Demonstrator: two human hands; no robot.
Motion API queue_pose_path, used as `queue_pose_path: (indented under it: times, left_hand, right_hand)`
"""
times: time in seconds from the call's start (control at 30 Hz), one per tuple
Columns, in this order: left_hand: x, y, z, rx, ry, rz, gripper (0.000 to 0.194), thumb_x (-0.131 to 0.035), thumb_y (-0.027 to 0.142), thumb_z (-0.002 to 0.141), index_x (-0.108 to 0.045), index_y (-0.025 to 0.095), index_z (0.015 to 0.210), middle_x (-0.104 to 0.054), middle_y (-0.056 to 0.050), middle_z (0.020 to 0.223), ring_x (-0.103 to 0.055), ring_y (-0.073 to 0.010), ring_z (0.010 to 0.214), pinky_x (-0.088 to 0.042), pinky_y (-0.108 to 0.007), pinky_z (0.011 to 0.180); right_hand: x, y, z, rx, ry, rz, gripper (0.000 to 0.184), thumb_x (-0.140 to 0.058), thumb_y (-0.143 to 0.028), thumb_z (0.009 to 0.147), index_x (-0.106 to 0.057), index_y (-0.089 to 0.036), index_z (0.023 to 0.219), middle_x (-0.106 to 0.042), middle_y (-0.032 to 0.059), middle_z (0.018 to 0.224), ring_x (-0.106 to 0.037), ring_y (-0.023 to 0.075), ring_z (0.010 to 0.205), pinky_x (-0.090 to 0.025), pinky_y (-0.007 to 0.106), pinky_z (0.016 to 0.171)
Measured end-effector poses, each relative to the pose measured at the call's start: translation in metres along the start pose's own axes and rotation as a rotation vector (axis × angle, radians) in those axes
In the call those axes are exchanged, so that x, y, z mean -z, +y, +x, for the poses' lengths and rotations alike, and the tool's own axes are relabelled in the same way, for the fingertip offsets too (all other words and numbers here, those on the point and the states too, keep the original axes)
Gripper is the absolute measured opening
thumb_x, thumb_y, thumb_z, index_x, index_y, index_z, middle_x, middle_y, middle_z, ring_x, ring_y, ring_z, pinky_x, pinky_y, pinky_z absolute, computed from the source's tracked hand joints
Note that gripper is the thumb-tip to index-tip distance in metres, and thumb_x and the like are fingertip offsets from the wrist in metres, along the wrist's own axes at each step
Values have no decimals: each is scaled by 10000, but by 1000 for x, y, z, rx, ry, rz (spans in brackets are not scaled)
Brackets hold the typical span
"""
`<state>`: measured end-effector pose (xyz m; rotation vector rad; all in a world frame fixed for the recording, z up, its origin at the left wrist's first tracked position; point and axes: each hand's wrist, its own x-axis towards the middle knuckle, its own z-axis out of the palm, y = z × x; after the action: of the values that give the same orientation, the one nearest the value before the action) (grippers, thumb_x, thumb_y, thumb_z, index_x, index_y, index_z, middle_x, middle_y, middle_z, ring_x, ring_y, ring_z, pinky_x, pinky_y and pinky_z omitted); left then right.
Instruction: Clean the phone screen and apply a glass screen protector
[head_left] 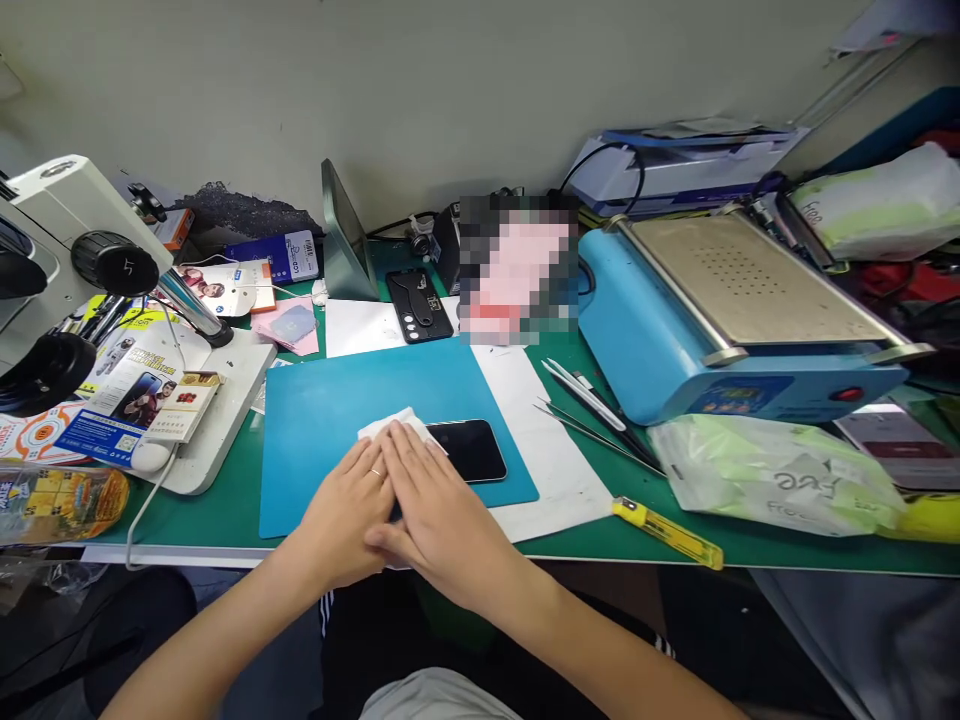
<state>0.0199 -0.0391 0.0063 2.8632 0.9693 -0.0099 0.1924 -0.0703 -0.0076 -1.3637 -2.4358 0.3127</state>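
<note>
A black phone [472, 448] lies flat on a blue work mat [322, 420]. Over its left end sits a white cloth [397, 424]. My right hand [431, 505] lies flat on the cloth and phone, fingers stretched out and together. My left hand [345, 515] rests beside it, partly under the right hand, fingers extended, a ring on one finger. The near part of the phone is hidden under my hands.
A microscope [67, 270] stands at the left on a white base. A blue heating machine [720, 320] fills the right. Tweezers [592, 405], a yellow utility knife [667, 533], a green-printed plastic bag [780, 475], a black phone back [418, 305] and a tablet [345, 240] lie around.
</note>
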Motion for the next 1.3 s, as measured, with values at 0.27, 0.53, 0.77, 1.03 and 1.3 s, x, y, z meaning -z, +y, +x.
queue_pose_path:
  times: [0.27, 0.53, 0.77, 1.03, 1.3]
  left_hand:
    - [-12, 26, -11, 138, 99, 62, 746, -521, 359, 990, -262, 130, 1652, -326, -168, 1684, -308, -303, 1580, -262, -453, 1299]
    - [-15, 39, 33, 113, 73, 10, 759, -495, 366, 996, -233, 92, 1654, -283, -168, 1700, -255, -294, 1599, -212, -457, 1320]
    - [-23, 77, 59, 105, 98, -13, 752, -503, 346, 981, -282, 36, 1629, -315, -223, 1671, -282, -335, 1584, -258, -466, 1299]
    - [-21, 62, 22, 170, 179, -27, 689, -521, 288, 973, -356, 84, 1610, -399, -195, 1638, -346, -306, 1562, -335, -481, 1285]
    - [-19, 68, 4, 220, 219, -8, 655, -480, 234, 1003, -327, 131, 1631, -436, -168, 1624, -389, -306, 1541, -413, -513, 1251]
  right_hand:
    - [-9, -17, -6, -24, 80, 20, 989, -326, -729, 991, -290, 43, 1609, -262, 250, 1680, -275, 368, 1578, -353, 531, 1257]
    - [9, 21, -16, -65, 32, 31, 1002, -252, -743, 992, -301, 52, 1601, -279, 250, 1673, -284, 360, 1576, -334, 536, 1266]
    - [13, 51, -58, -63, 80, 2, 964, -258, -730, 1003, -272, 7, 1625, -300, 227, 1681, -284, 331, 1581, -339, 522, 1265]
    - [7, 20, -35, -8, 99, 49, 935, -282, -708, 1014, -371, 30, 1581, -362, 245, 1646, -328, 348, 1561, -349, 527, 1262]
    - [0, -1, -35, -18, 160, 105, 884, -307, -669, 1031, -406, 29, 1565, -385, 228, 1638, -350, 343, 1552, -357, 521, 1260]
